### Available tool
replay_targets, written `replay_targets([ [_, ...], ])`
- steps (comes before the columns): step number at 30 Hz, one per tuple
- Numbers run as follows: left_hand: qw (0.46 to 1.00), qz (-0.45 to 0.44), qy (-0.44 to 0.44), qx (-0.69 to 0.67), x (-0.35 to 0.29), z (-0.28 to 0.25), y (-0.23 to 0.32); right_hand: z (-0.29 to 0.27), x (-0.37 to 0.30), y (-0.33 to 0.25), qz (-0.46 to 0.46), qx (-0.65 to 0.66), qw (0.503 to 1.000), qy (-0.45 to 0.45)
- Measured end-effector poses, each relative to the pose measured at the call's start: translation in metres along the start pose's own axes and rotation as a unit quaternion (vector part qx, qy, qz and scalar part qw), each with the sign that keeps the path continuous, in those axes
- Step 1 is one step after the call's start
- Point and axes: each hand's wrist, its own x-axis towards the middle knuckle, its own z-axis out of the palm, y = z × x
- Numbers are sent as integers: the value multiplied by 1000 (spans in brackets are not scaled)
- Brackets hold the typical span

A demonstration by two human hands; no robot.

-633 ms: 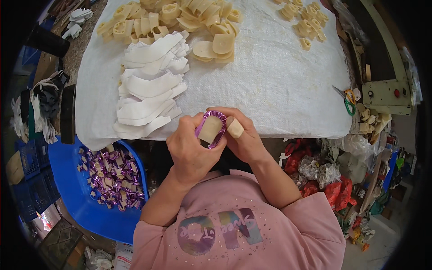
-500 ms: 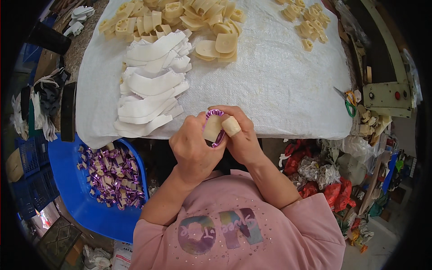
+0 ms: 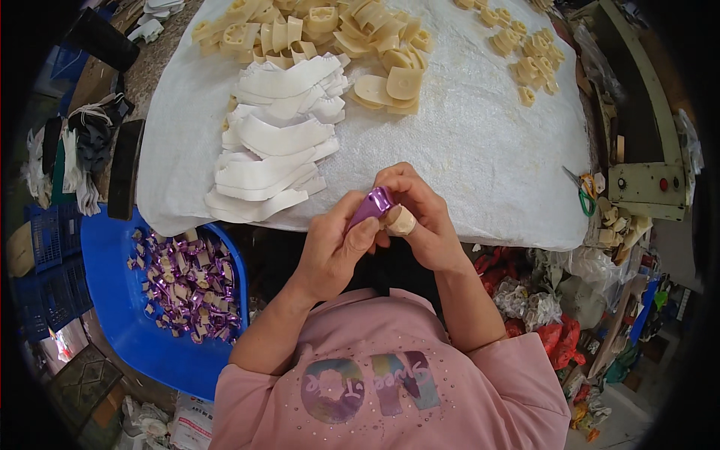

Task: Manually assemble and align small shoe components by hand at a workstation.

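Note:
Above the table's near edge, both hands hold a small shoe heel (image 3: pixel 370 205) covered in shiny purple material. Its smooth purple side shows now, tilted up to the right. My left hand (image 3: pixel 330 244) is closed round its lower left, with the thumb pressed on it. My right hand (image 3: pixel 426 217) grips the upper right end; its thumb is wrapped in cream tape (image 3: pixel 401 220). Some fingertips are hidden behind the heel. Beyond the hands lie a stack of white curved strips (image 3: pixel 279 139) and a heap of bare cream plastic heels (image 3: pixel 322 22).
A white woven sheet (image 3: pixel 465 157) covers the table. Orange-and-green scissors (image 3: pixel 586 196) lie at its right edge, near a grey-green machine (image 3: pixel 646 184). A blue tub (image 3: pixel 112 300) at lower left holds many purple-covered heels (image 3: pixel 196 281). More cream pieces (image 3: pixel 536 64) lie far right.
The heel has been turned from its cream, pleat-edged face to its smooth purple side. Both hands have shifted in grip, and the view has moved slightly left.

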Motion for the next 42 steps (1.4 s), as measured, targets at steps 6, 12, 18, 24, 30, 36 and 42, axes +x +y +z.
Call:
replay_targets([
  [6,992,68,34,96,-3,2,-3,11,2,-6,-8,-156,986,52],
  [12,995,47,67,59,-11,-7,4,17,10,-1,-8,-122,992,20],
  [18,906,41,304,291,-46,-52,11,17,45,-7,-109,-332,937,19],
  [24,656,24,536,531,-119,-154,-20,22,72,2,-138,-456,876,71],
  [30,485,-82,622,610,-178,-207,-34,27,81,6,-84,-495,864,51],
  [36,662,112,463,578,-79,-128,5,30,83,13,-45,-414,908,47],
  [42,763,324,215,517,-6,-58,6,33,88,2,-32,-376,924,55],
])
